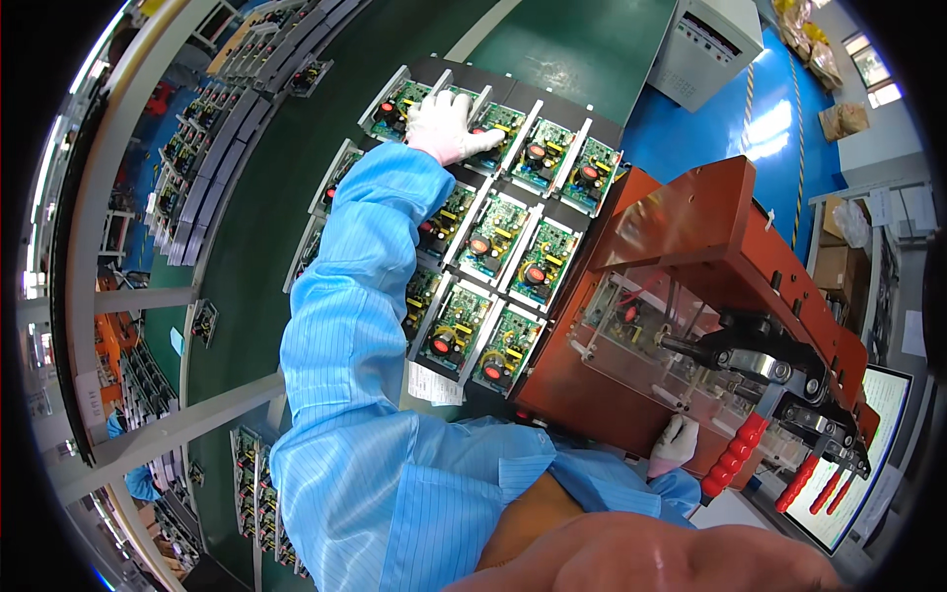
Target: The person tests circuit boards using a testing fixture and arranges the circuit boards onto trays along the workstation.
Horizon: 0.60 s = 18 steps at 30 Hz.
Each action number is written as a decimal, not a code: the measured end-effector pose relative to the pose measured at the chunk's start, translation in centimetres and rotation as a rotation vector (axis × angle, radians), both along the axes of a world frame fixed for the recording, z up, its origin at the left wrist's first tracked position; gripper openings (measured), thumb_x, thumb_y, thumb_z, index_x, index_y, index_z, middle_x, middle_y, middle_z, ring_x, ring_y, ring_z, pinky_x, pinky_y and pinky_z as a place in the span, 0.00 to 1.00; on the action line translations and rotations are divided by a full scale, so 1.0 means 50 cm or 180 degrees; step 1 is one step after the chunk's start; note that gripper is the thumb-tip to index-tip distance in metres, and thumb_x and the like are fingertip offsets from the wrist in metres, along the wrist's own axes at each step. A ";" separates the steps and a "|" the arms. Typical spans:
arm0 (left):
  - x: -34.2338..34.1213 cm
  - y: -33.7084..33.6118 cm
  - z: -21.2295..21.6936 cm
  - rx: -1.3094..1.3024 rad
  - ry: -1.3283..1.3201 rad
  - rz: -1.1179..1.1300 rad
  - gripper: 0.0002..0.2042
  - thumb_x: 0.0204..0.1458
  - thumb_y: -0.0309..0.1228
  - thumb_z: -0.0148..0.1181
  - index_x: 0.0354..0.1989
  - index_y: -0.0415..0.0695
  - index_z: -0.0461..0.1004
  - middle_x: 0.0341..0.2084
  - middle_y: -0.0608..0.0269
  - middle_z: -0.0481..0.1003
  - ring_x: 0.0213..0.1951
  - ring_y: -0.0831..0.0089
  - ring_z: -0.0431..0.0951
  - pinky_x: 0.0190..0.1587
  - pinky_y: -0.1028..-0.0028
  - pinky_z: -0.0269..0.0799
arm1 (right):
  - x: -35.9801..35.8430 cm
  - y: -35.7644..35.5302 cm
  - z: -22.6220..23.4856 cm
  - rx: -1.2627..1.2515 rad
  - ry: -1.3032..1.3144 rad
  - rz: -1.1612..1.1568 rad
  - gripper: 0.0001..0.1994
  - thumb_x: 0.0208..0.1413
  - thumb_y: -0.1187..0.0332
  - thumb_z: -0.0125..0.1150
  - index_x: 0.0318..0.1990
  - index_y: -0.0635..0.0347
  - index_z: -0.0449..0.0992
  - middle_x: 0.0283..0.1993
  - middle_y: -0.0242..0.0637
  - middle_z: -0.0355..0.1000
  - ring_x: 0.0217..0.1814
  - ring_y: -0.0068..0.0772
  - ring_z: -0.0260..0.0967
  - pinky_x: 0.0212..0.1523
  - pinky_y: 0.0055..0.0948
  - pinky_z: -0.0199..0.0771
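Note:
My left hand (449, 126), in a white glove, reaches out over the far row of green circuit boards (496, 237). Its fingers are spread over a board there, and the thumb points right onto the neighbouring one. The boards sit in rows on a dark tray (508, 91), each beside pale metal strips. My right hand (674, 446), also gloved, is low at the front of a red-brown test fixture (612, 395). Its fingers are curled together against the fixture's face; what they hold, if anything, is hidden. Another board (631, 314) shows under the fixture's clear plate.
Red-handled toggle clamps (735, 456) stick out from the fixture's right side, near my right hand. A monitor (873, 444) stands at the right. A grey cabinet (705, 54) is beyond the tray. Conveyor lines with more boards (202, 148) run along the left, behind a metal frame (148, 444).

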<state>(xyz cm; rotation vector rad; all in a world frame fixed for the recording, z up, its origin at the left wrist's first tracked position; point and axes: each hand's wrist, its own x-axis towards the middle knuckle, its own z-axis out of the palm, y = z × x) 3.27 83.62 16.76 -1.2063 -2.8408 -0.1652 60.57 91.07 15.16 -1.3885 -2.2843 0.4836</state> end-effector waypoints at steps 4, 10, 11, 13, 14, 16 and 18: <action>0.007 -0.016 0.006 -0.0016 -0.0055 0.0045 0.37 0.37 0.66 0.50 0.43 0.42 0.69 0.42 0.51 0.65 0.46 0.53 0.65 0.49 0.56 0.57 | -0.001 0.002 -0.005 0.0137 0.0052 0.0054 0.06 0.54 0.71 0.46 0.30 0.63 0.68 0.26 0.42 0.67 0.24 0.39 0.62 0.30 0.29 0.64; 0.010 -0.034 0.047 -0.0328 -0.0256 -0.0080 0.35 0.38 0.65 0.49 0.43 0.45 0.69 0.42 0.52 0.66 0.46 0.54 0.65 0.49 0.56 0.58 | 0.016 0.015 -0.019 0.0124 -0.0035 0.0048 0.05 0.49 0.76 0.45 0.30 0.63 0.68 0.25 0.40 0.66 0.23 0.36 0.59 0.30 0.27 0.63; -0.014 -0.041 0.048 0.0155 -0.0013 -0.0076 0.34 0.40 0.65 0.48 0.44 0.46 0.69 0.43 0.53 0.66 0.47 0.55 0.65 0.49 0.57 0.58 | 0.021 0.016 -0.024 0.0103 -0.0031 0.0065 0.05 0.48 0.76 0.45 0.30 0.63 0.68 0.25 0.39 0.66 0.23 0.36 0.59 0.30 0.27 0.62; -0.062 -0.064 0.041 0.0677 0.0712 0.0101 0.31 0.42 0.62 0.47 0.46 0.50 0.69 0.48 0.56 0.65 0.49 0.57 0.65 0.50 0.60 0.59 | 0.026 0.012 -0.028 0.0063 -0.0031 0.0087 0.05 0.47 0.77 0.44 0.30 0.63 0.68 0.25 0.39 0.66 0.23 0.36 0.58 0.30 0.26 0.62; -0.084 -0.081 0.033 0.0715 0.1198 0.0273 0.29 0.44 0.60 0.47 0.48 0.54 0.69 0.51 0.58 0.64 0.50 0.58 0.65 0.50 0.62 0.60 | 0.024 0.009 -0.026 0.0013 -0.0006 0.0057 0.06 0.46 0.78 0.44 0.30 0.63 0.68 0.25 0.38 0.65 0.23 0.35 0.58 0.29 0.26 0.62; -0.122 -0.111 0.008 0.0255 0.0810 0.0594 0.26 0.45 0.59 0.46 0.49 0.59 0.69 0.54 0.60 0.62 0.51 0.58 0.65 0.51 0.62 0.59 | 0.012 0.008 -0.016 -0.0064 0.0040 -0.0008 0.07 0.44 0.79 0.43 0.29 0.63 0.68 0.24 0.38 0.65 0.22 0.34 0.57 0.29 0.25 0.61; -0.145 -0.128 -0.023 -0.0188 0.0402 0.0874 0.23 0.46 0.57 0.45 0.49 0.63 0.68 0.57 0.61 0.59 0.52 0.59 0.64 0.52 0.63 0.59 | 0.009 0.007 -0.012 -0.0093 0.0045 -0.0074 0.07 0.43 0.80 0.43 0.29 0.62 0.68 0.24 0.37 0.65 0.22 0.34 0.56 0.29 0.25 0.61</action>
